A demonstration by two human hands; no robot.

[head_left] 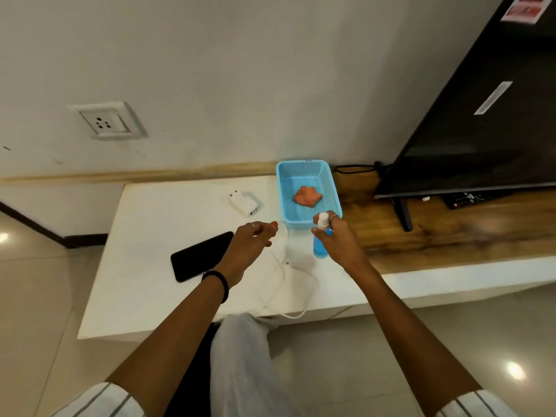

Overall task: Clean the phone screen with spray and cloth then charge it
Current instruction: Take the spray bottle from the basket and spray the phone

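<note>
White wall backs a low white table that runs into a wooden top on the right. On the table lies the phone, black, screen up, flat and angled, its near right corner hidden under the left wrist. The left hand hovers just right of the phone with fingers loosely spread and holding nothing; a ring shows on one finger and a dark band circles the wrist. The right hand grips the spray, a blue bottle with a white nozzle, held upright above the table with fingers curled round its body and one finger up by the nozzle. Behind the spray stands a blue basket with the cloth, orange and crumpled, inside on its floor. A white charger lies left of the basket, well apart from the phone. A white cable loops across the table under both hands and over its near edge. A socket sits on the wall to the far left. A dark TV stands on the wooden top, with a remote beneath it.
</note>
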